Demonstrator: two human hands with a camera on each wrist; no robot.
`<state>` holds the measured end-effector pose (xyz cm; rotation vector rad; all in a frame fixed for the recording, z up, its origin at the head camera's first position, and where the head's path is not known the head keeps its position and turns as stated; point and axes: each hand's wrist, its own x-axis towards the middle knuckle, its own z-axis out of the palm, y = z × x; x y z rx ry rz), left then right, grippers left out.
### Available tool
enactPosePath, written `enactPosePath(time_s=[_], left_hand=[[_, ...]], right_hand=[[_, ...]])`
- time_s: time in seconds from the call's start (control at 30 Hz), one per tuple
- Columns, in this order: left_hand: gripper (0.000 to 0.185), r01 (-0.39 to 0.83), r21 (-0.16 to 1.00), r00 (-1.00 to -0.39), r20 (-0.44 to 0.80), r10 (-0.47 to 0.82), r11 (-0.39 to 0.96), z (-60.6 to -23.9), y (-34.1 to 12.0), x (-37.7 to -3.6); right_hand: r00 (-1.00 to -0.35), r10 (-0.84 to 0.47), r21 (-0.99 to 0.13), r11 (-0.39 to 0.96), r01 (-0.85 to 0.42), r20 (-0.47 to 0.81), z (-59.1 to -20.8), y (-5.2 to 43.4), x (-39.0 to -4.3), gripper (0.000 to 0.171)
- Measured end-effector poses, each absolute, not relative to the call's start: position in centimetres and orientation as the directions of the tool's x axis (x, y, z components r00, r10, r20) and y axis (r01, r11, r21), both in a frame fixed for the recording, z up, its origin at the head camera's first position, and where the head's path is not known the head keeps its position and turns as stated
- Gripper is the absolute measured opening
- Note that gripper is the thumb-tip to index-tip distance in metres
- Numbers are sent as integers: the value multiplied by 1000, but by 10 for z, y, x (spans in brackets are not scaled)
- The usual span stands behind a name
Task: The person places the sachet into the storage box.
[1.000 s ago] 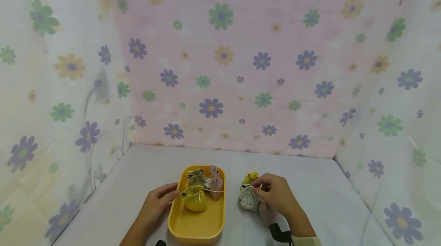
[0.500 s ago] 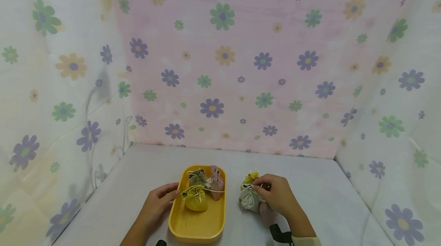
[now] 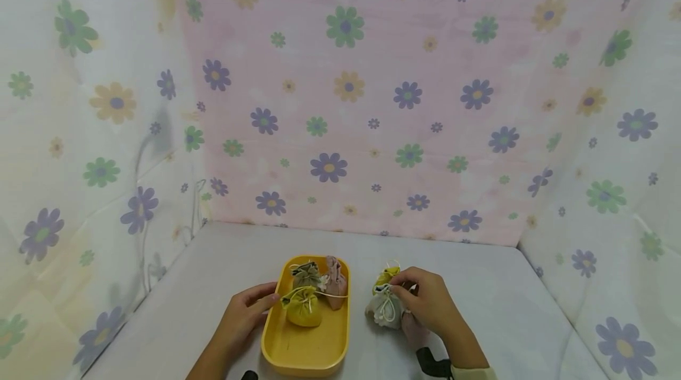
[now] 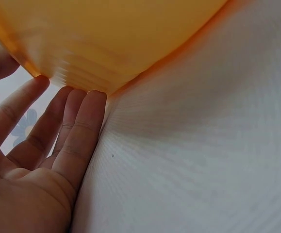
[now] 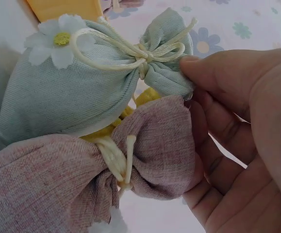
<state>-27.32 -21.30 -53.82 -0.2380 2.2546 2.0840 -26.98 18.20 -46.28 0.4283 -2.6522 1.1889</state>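
so the right hand (image 3: pixel 430 302) has the gray pouch (image 3: pixel 385 312) pinched by its tied neck, body below, off to the right of the yellow tray (image 3: pixel 303 351), left hand (image 3: pixel 246 312) just touching the tray's far side

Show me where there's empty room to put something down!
There's room on the table right of the right grip, and between the tray and flowery wall. The tray's near end is bare too. Crowded: the tray's far end, with three bags, and at the right grip, where a grey bag, pink bag and yellow bag bunch.
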Motion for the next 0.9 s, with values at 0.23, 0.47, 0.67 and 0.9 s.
enactPosePath(time_s=[0.23, 0.47, 0.67, 0.9], left_hand=[[50, -161, 984, -985, -155, -79, 80, -537, -212, -272], [52, -152, 986, -986, -147, -72, 70, -537, -212, -273], [53, -153, 986, -986, -148, -73, 65, -536, -211, -272], [52, -146, 988, -987, -143, -69, 54, -536, -211, -272]], right_hand=[[-911, -197, -664, 631, -401, 363, -460, 178, -267, 13], [-864, -226, -626, 610, -485, 449, -456, 176, -265, 16], [-794, -261, -573, 575, -584, 548, -454, 173, -266, 19], [-756, -286, -533, 565, -630, 589, -445, 167, -265, 17]])
